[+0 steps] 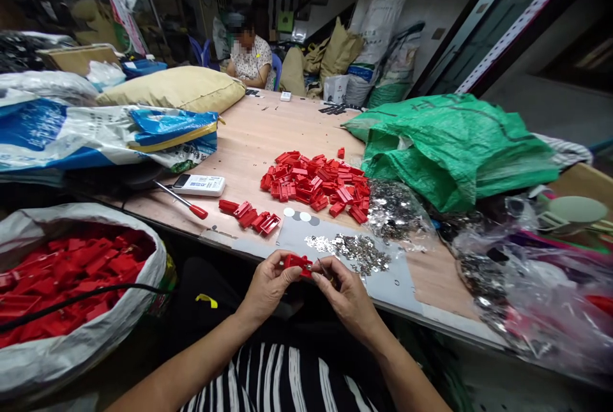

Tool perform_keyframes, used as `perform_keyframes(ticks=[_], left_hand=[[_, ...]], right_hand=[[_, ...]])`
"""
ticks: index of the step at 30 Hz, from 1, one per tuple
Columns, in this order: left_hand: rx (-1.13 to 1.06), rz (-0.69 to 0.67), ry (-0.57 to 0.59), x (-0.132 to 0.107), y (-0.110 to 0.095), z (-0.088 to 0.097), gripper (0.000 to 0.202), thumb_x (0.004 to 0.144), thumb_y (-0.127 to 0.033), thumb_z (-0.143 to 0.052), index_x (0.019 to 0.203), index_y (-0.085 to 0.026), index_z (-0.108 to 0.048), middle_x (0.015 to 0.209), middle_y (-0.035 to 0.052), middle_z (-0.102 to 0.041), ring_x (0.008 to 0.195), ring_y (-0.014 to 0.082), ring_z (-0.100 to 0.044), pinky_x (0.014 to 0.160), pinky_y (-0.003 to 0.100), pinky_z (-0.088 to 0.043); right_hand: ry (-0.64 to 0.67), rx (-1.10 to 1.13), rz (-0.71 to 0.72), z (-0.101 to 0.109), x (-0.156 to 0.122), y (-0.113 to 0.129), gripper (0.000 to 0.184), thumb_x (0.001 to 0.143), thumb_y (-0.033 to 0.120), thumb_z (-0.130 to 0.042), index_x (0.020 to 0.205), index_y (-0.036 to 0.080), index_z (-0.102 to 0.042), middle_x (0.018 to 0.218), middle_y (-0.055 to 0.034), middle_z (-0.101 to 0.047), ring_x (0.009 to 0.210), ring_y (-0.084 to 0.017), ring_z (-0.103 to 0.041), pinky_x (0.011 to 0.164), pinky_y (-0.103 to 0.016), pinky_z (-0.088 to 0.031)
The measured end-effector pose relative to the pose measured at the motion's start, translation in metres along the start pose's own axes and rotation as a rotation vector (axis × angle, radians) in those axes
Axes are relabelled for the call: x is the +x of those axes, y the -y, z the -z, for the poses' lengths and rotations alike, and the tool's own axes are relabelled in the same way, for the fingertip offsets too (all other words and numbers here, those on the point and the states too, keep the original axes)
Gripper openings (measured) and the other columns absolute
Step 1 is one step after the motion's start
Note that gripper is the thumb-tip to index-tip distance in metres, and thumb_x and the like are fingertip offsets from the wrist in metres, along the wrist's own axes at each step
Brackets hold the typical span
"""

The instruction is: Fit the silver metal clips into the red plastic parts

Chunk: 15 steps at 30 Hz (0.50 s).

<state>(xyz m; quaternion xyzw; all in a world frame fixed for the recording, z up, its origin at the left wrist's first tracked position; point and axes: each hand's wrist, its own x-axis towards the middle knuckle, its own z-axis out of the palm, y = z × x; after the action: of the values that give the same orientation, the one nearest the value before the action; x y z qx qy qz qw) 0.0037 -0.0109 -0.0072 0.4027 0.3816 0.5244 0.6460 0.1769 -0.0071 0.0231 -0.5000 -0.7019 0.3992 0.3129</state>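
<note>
My left hand grasps one small red plastic clip at the wooden table's near edge. My right hand pinches a thin metal piece against it. The white woven sack holds many red parts. Beyond lie about five lined-up red clips, then one red heap.

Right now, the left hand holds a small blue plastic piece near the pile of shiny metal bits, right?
Not quite. The head view shows the small plastic piece in the left hand is red, not blue. It is near the pile of shiny metal bits.
</note>
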Motion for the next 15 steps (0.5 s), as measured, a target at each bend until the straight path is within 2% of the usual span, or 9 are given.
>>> perform_keyframes(ticks=[4,9,15], left_hand=[[0.162,-0.130,-0.052,0.000,0.001,0.006,0.032,0.075,-0.033,-0.073,0.100,-0.017,-0.060,0.093,0.0035,-0.071,0.084,0.0173,-0.067,0.080,0.027,-0.052],[0.402,-0.235,-0.063,0.000,0.002,0.013,0.045,0.074,-0.033,-0.074,0.114,-0.020,-0.060,0.093,0.0033,-0.072,0.083,0.0179,-0.068,0.078,0.027,-0.054],[0.723,-0.499,-0.076,-0.002,-0.002,0.014,0.035,0.076,-0.035,-0.072,0.106,-0.020,-0.064,0.100,0.0056,-0.072,0.089,0.0191,-0.068,0.081,0.029,-0.053]], right_hand=[[0.001,0.054,-0.016,-0.006,0.001,0.001,0.016,0.089,0.036,-0.053,0.086,0.020,-0.055,0.072,0.0020,-0.054,0.062,-0.012,-0.046,0.058,-0.023,-0.038],[-0.034,0.032,0.019,-0.006,0.003,-0.001,0.016,0.089,0.035,-0.053,0.086,0.020,-0.058,0.073,0.0008,-0.058,0.063,-0.013,-0.051,0.057,-0.024,-0.039],[-0.106,-0.141,0.138,0.002,0.002,0.008,0.010,0.089,0.025,-0.054,0.090,0.021,-0.063,0.084,-0.0025,-0.066,0.073,-0.016,-0.061,0.067,-0.025,-0.044]])
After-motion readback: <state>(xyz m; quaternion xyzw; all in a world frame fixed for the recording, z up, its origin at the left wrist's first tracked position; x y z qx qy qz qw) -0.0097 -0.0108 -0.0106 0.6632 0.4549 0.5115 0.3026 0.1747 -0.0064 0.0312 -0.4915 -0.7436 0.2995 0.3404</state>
